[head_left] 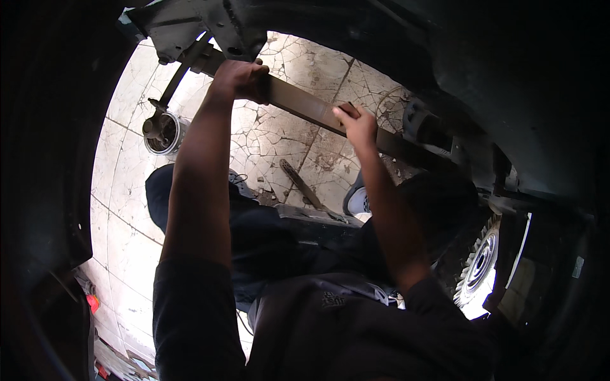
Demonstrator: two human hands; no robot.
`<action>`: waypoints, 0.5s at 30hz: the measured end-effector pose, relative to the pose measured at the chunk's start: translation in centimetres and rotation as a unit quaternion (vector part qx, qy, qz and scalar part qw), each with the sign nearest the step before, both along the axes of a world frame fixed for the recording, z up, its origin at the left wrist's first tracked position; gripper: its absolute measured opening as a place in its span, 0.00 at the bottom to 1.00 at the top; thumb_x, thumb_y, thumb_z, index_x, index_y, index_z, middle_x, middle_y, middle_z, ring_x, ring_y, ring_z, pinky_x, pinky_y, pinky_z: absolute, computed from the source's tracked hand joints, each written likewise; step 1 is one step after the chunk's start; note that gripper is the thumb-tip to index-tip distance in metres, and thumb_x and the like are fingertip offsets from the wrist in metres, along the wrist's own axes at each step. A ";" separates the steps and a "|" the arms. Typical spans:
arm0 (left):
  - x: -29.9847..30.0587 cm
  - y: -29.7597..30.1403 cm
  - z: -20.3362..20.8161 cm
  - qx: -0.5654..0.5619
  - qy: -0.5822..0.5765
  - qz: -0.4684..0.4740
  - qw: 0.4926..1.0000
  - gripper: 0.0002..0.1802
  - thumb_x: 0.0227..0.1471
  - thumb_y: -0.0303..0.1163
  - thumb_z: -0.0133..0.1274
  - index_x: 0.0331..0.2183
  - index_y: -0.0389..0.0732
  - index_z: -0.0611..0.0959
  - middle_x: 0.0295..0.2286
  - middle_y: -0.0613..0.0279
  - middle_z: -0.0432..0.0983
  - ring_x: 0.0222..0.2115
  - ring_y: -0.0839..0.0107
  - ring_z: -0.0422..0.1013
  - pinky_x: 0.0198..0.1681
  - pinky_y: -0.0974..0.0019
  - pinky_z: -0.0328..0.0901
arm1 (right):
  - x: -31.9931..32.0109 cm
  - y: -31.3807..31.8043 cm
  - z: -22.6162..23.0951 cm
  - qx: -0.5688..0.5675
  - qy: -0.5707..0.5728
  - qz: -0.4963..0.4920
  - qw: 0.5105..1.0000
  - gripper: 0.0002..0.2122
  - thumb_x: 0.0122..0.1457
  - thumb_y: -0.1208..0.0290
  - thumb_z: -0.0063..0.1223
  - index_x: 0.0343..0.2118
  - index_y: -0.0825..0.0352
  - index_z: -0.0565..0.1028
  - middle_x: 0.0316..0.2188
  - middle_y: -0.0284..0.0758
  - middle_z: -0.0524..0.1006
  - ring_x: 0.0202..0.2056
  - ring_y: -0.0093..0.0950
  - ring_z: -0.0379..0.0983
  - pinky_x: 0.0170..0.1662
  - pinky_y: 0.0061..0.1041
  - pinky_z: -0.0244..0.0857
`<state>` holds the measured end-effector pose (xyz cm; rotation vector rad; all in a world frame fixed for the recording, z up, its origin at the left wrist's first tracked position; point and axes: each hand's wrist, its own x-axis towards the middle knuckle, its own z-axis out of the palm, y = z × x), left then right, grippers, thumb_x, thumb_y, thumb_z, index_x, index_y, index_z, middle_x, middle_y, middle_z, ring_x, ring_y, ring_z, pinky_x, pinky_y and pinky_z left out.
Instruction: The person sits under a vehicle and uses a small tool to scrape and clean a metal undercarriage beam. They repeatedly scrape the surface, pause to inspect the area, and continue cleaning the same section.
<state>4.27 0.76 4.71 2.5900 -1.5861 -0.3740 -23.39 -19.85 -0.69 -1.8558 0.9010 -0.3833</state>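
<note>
Nearest lies the dark shirt (305, 346); beyond, the flat bar (297, 101) slants rightward from beside the metal bracket (171, 30). The left hand (241, 79) has its fingers curled over the bar; the right hand's (359, 127) are bent at it, grip unclear. Whether fastening is done or left cannot be determined

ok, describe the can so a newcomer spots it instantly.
On the pale tiled floor, look left of the person's left forearm. The can sits partly behind the lower end of the dark rod; unlike that rod, it's round, pale-rimmed and open-topped.
</note>
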 end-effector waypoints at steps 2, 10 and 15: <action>-0.1 0.5 -0.1 0.003 -0.012 0.007 1.000 0.41 0.26 0.59 0.75 0.44 0.54 0.82 0.45 0.63 0.78 0.48 0.56 0.76 0.49 0.51 0.71 | -2.3 3.8 -0.4 0.098 -0.091 -0.037 0.990 0.11 0.59 0.67 0.68 0.38 0.69 0.82 0.30 0.31 0.83 0.32 0.17 0.75 0.39 0.19 0.68; -10.3 1.5 -2.7 -0.243 -0.097 0.118 0.958 0.37 0.37 0.45 0.75 0.52 0.47 0.84 0.59 0.50 0.70 0.61 0.53 0.65 0.66 0.50 0.57 | -8.2 15.0 1.9 0.446 -0.156 -0.012 0.881 0.11 0.67 0.65 0.58 0.45 0.66 0.77 0.31 0.26 0.77 0.32 0.16 0.72 0.38 0.18 0.64; -22.4 5.5 3.5 -0.261 0.346 0.219 0.874 0.24 0.54 0.40 0.67 0.50 0.40 0.85 0.41 0.48 0.84 0.41 0.57 0.81 0.46 0.62 0.74 | -9.0 15.2 7.5 0.464 -0.145 -0.086 0.870 0.19 0.71 0.60 0.48 0.55 0.71 0.74 0.45 0.35 0.78 0.43 0.23 0.77 0.47 0.25 0.71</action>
